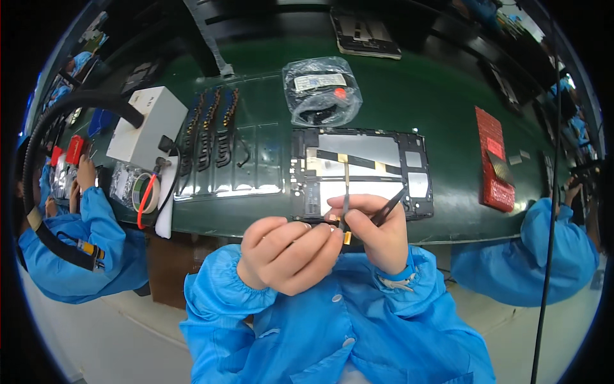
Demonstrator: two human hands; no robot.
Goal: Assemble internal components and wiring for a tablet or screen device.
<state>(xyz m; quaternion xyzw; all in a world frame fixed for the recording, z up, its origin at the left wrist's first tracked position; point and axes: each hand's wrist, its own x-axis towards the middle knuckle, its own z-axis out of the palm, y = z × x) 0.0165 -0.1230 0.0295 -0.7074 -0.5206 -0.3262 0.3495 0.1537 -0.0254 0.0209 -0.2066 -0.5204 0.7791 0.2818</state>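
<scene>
My left hand [291, 256] is closed, its fingertips pinching near the lower end of a narrow dark flex cable with a yellow end tab [346, 239]. Close against it, my right hand [378, 240] has its thumb and forefinger together on the same strip. A dark, pointed tool that looks like tweezers [390, 206] sticks out between the right fingers, toward the upper right. Beyond both hands lies an opened tablet [358, 144], its black frame around silvery panels. A black ribbon with yellow tape patches [358, 162] crosses it at a slant. My hands hide its near edge.
Left of the tablet, a clear plastic tray [262, 181] carries rows of dark flex cables [224, 147]. A bagged bundle [322, 93] lies behind. Further left are a white box [148, 125] and tape roll [146, 193]; at right, red bubble wrap [494, 169]. Co-workers sit on both sides.
</scene>
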